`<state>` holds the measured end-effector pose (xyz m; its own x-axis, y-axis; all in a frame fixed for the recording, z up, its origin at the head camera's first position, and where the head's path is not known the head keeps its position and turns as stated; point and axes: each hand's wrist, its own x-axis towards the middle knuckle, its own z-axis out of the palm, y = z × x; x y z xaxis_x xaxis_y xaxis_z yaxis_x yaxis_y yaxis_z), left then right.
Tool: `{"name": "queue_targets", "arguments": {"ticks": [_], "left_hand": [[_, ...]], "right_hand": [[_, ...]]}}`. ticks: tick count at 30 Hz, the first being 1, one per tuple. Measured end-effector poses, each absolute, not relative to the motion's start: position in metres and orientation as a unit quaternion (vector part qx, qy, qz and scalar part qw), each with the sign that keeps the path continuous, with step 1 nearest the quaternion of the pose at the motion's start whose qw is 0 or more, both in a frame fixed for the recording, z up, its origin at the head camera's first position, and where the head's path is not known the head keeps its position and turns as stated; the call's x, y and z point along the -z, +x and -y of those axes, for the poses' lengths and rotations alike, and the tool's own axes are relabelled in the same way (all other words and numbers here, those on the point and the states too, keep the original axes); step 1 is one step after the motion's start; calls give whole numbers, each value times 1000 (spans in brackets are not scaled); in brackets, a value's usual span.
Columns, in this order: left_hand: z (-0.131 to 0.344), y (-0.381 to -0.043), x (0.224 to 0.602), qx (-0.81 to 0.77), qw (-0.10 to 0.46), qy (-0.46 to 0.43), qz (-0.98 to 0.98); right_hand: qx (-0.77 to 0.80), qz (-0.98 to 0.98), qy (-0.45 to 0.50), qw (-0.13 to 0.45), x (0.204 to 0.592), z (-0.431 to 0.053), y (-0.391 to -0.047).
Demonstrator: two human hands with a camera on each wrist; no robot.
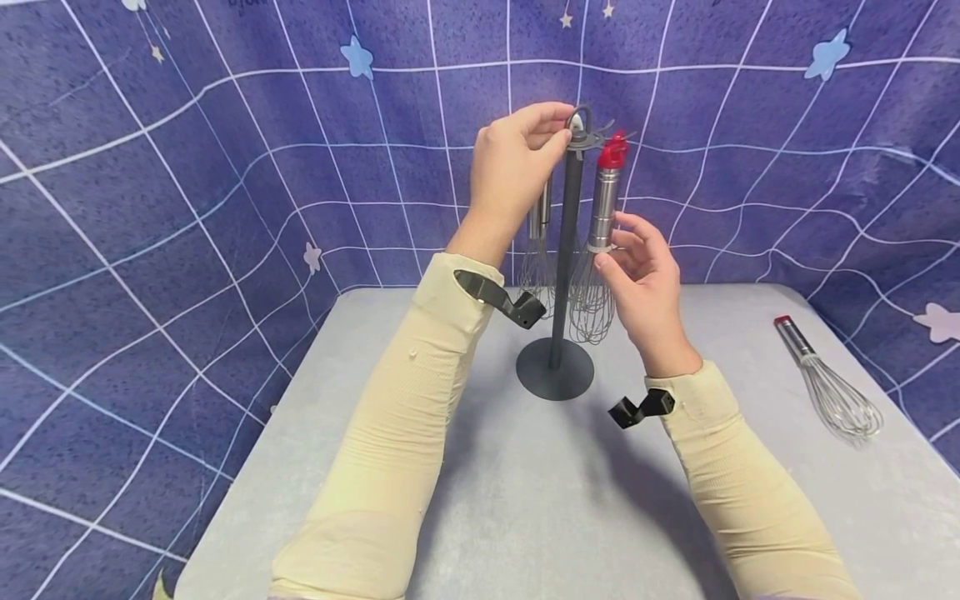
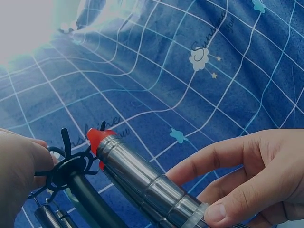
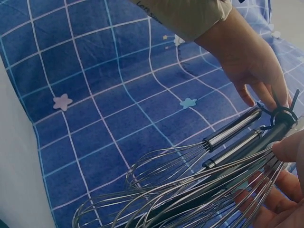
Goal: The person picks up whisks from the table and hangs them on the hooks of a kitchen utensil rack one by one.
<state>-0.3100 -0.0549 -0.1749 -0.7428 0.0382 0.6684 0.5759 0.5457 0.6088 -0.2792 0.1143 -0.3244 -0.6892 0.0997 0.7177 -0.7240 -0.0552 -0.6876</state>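
A dark grey whisk stand [image 1: 567, 250] with a round base stands upright on the table. My left hand [image 1: 517, 158] pinches the loop at its top, beside the ring of hooks [image 2: 69, 168]. With thumb and fingers, my right hand [image 1: 645, 279] holds a red-ended steel whisk [image 1: 606, 204] low on its handle. That whisk's red end is up at the hooks on the right side; whether it hangs on one cannot be told. Behind it in the left wrist view, a second red-ended handle partly shows. Steel-handled whisks [image 3: 235, 128] hang on the stand's other side.
Another red-ended whisk [image 1: 828, 383] lies on the grey table [image 1: 510, 517] at the right. A blue gridded cloth [image 1: 405, 175] with stars hangs behind the table and along its sides. Black brackets [image 1: 498, 298] are worn on both wrists.
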Motion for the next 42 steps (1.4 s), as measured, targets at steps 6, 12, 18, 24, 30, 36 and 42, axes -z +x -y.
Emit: {"name": "queue_targets", "arguments": {"ticks": [6,12,18,24,30,36,42], "left_hand": [[55,-311,176,433,312,-187,825],[55,-311,176,434,311,-188,824],[54,-311,177,432,315,-191,823],[54,-311,178,437,318,-195,818],[55,-311,177,437,317,-191,820],[56,-311,177,434,315,-190,822],[56,-312,177,439,311,-196,820]], "right_hand": [[-684,622,243,292,323,-115,-279],[-686,626,240,281,325,-115,-278],[-689,625,244,274,331,-118,-280],[-703,612,248,264,338,-120,-281],[-721,584,258,269,342,-123,-280],[-735,565,260,270,347,-124,-280],[-739,554,266,277,353,-128,-278]]}}
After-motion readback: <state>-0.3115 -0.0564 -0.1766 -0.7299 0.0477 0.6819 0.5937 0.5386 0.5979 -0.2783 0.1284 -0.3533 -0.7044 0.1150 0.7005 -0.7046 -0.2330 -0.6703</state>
